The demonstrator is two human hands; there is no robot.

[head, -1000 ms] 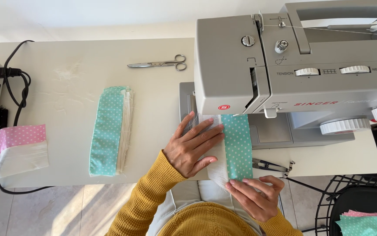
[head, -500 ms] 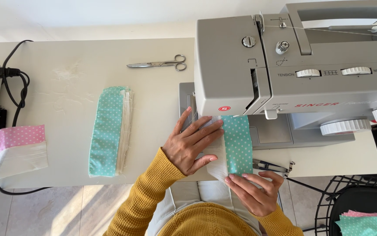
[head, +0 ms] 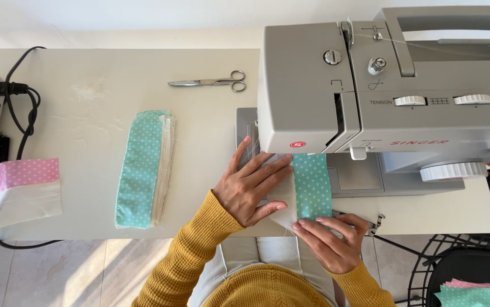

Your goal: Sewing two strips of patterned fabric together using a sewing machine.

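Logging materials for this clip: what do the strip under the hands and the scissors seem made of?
The teal dotted strip, under the left hand and right hand, looks like thin woven cloth, matte, with frayed threads at its near end. The scissors look like bare polished metal throughout, shiny silver, handles included.

The grey sewing machine (head: 387,96) blocked the table's right half, its head overhanging the teal dotted fabric strip (head: 312,185), so hands could reach that strip only from the near edge. Bare cream tabletop (head: 205,165) lay open between the machine and the stack of teal strips (head: 142,167). Steel scissors (head: 211,83) and a black cable (head: 26,108) stood farther off.
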